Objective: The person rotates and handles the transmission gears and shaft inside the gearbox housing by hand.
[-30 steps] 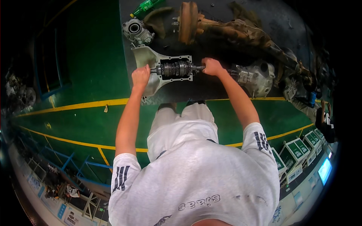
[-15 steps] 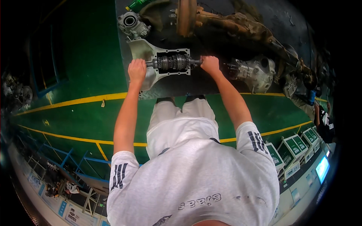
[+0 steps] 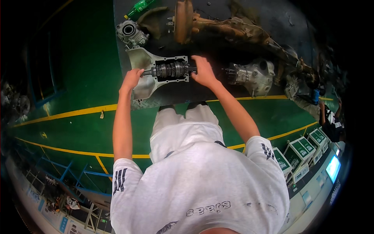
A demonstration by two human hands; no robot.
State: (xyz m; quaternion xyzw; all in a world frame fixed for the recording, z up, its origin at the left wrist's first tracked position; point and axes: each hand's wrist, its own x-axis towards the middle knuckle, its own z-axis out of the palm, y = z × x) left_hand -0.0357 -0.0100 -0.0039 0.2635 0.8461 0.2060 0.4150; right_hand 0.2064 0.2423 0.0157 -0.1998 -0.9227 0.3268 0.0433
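Gear shaft [image 3: 171, 70] sits over the rectangular opening of the pale metal housing [image 3: 139, 58], gear stack framed by its flanged edges. Long axis runs left-right, lined up with the housing's length; looks about level, but cannot tell from this top view whether it is fully seated or slightly raised.

Left hand [image 3: 133, 77] is over the housing's flared end, fingers together and pinched on the thin left tip of the shaft. From those fingers the gears lie to the right, a bare stretch of shaft between. Right hand [image 3: 203, 71] is just off the housing's narrow right edge, thumb and forefinger apart around the dark shaft end; cannot tell if they clamp it or only touch. From there the gears lie left, just beside. Right hand is the nearer one to the gear stack; the shaft spans between both.

Around the housing: second metal casting [image 3: 255, 78] well to the right, small casting [image 3: 131, 33] just beyond the flared end, green bottle [image 3: 139, 7] past that, rusty axle [image 3: 249, 29] beyond and rightward.
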